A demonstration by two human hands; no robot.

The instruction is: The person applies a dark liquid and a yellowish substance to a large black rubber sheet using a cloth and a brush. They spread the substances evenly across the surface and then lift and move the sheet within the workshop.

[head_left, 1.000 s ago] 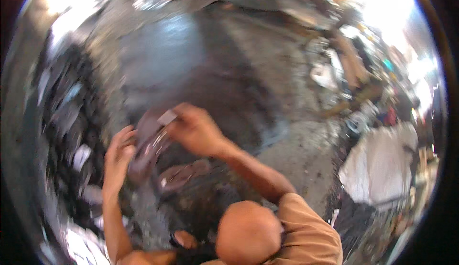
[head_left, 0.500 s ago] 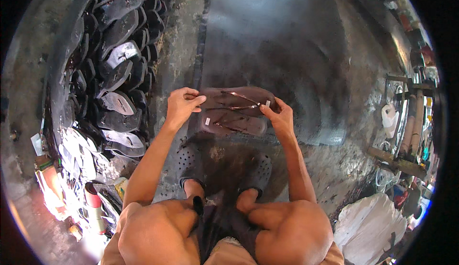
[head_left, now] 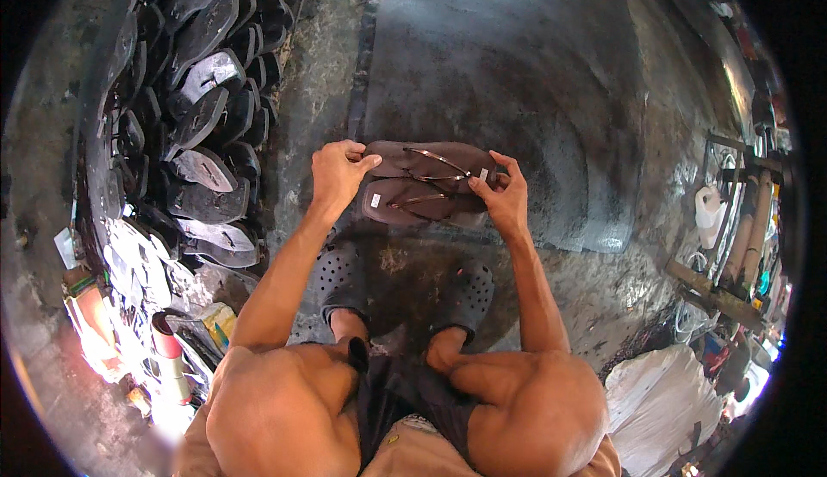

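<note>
A pair of brown flip-flops with thin shiny straps lies side by side, crosswise in front of me, just above a dark mat. The far flip-flop (head_left: 439, 160) is held at both ends. My left hand (head_left: 340, 176) pinches its left end between thumb and fingers. My right hand (head_left: 502, 191) grips the right end, thumb on top by a small white label. The near flip-flop (head_left: 413, 204) sits against it, also with a white label at its left end. A pale shiny patch at its right end could be clear wrapping; I cannot tell.
The dark sheet-like mat (head_left: 508, 72) stretches away ahead. Rows of dark flip-flops (head_left: 207, 115) are piled along the left. At right stands a wooden frame (head_left: 719, 292) with a white bag (head_left: 708, 214); a white sack (head_left: 663, 404) lies nearer. My clog-shod feet (head_left: 465, 296) are below the flip-flops.
Both hands have moved slightly away from me with the flip-flops, which now look less glossy. The near flip-flop has shifted closer to the far one. Both hands keep their places at the ends.
</note>
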